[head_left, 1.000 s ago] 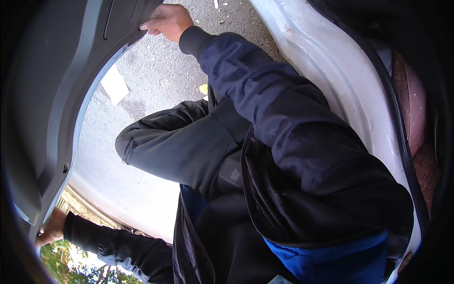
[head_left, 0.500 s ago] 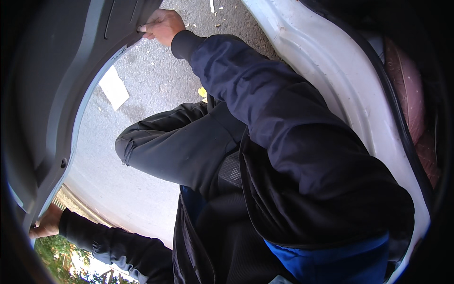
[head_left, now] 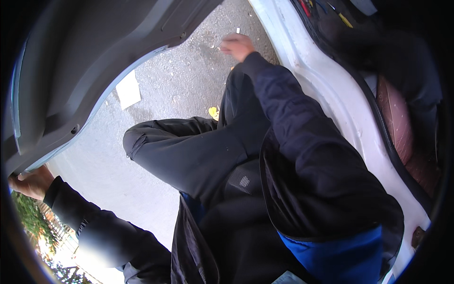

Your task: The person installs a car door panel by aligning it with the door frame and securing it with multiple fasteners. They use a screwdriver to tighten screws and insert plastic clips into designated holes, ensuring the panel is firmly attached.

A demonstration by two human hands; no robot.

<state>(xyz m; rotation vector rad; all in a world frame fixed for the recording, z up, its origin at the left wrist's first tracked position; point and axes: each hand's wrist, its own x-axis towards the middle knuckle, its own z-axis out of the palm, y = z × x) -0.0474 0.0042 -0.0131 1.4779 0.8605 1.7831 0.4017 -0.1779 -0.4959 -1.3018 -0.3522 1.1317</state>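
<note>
Door trim panel (head_left: pixel 94 66) at left, right hand (head_left: pixel 238 46) clear of it, left hand (head_left: pixel 34 183) at its near end

The panel looks to be in place already, though whether fasteners sit in the near recess (head_left: pixel 74 129) or the far recess (head_left: pixel 183 35) can't be made out, so what's left is hard to judge. The left fingers are partly lost at the panel's edge; gripping or just resting can't be told. The right hand is held over the ground, blurred, fingers loosely curled; whether anything tiny is pinched can't be told either. The panel seems matte dark grey plastic, moulded in curvy ridges. Further out, a flat white sheet (head_left: pixel 128 90) is seen on gritty asphalt (head_left: pixel 184 75), with a glossy white sill (head_left: pixel 326 90), black rubber seal (head_left: pixel 357 75) and pink quilted upholstery (head_left: pixel 395 120) at right.
</note>
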